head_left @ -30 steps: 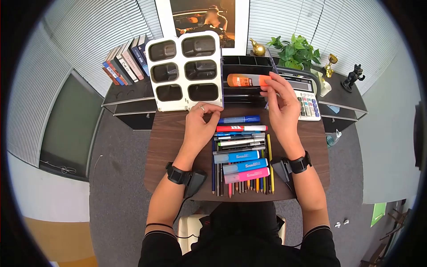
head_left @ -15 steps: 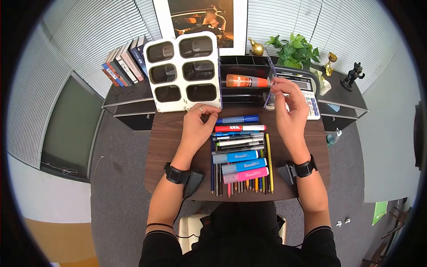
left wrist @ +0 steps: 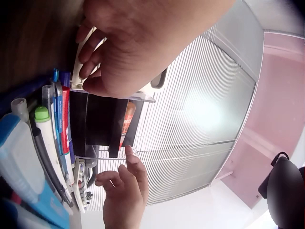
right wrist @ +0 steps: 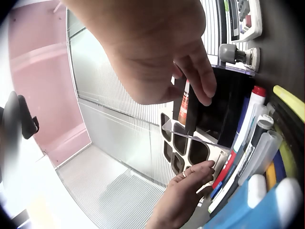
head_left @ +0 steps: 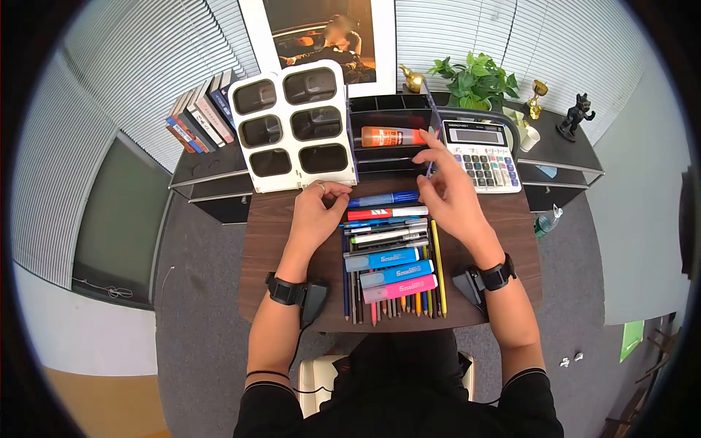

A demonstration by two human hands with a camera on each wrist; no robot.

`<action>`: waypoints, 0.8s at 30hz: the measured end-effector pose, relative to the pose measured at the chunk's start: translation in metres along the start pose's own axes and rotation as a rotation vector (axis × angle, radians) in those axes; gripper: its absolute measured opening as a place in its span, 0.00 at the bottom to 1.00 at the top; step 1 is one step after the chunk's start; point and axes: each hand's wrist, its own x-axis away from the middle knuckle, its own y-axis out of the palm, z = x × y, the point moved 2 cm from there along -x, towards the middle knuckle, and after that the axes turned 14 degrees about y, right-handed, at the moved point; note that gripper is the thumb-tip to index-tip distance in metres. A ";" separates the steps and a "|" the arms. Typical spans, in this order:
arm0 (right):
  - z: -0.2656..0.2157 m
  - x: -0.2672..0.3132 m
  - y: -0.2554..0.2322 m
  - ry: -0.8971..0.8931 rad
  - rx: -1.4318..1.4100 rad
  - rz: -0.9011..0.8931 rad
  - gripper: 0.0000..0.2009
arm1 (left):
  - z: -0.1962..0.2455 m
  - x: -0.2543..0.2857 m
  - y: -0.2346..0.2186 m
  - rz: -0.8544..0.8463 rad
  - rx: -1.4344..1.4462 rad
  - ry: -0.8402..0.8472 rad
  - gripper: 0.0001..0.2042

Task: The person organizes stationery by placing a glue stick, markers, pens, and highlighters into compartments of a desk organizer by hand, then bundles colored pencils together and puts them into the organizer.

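In the head view, my left hand (head_left: 318, 217) rests at the lower right corner of a white panel (head_left: 288, 117) with several rounded openings. The panel stands upright at the left side of a black desk organizer (head_left: 398, 102). An orange glue bottle (head_left: 391, 136) lies sideways in an organizer compartment. My right hand (head_left: 454, 201) is at the organizer's right side, its fingers spread and the index fingertip right at the bottle's end. The right wrist view shows its fingers (right wrist: 202, 78) in front of the dark compartments, with the bottle behind them.
Several markers (head_left: 387, 213), blue highlighters (head_left: 398, 274), a pink highlighter (head_left: 400, 288) and pencils lie on the brown table (head_left: 274, 252). A calculator (head_left: 485, 164) leans right of the organizer. Behind are books (head_left: 201, 117), a plant (head_left: 478, 80) and a framed picture (head_left: 380, 36).
My right hand has let go of the glue bottle, drawn back to the right, then come in again with its index finger at the bottle's end. My left hand stays at the panel.
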 end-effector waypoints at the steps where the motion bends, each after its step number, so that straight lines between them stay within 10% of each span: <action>1: -0.001 0.000 0.001 -0.011 0.037 -0.006 0.13 | 0.000 0.001 0.000 -0.005 -0.006 0.010 0.09; 20: 0.011 -0.004 -0.002 -0.102 -0.082 0.150 0.07 | -0.004 0.001 -0.003 -0.048 -0.004 0.000 0.10; 24: 0.032 -0.003 -0.004 0.195 -0.010 0.044 0.07 | -0.012 0.004 -0.003 -0.111 -0.039 -0.014 0.11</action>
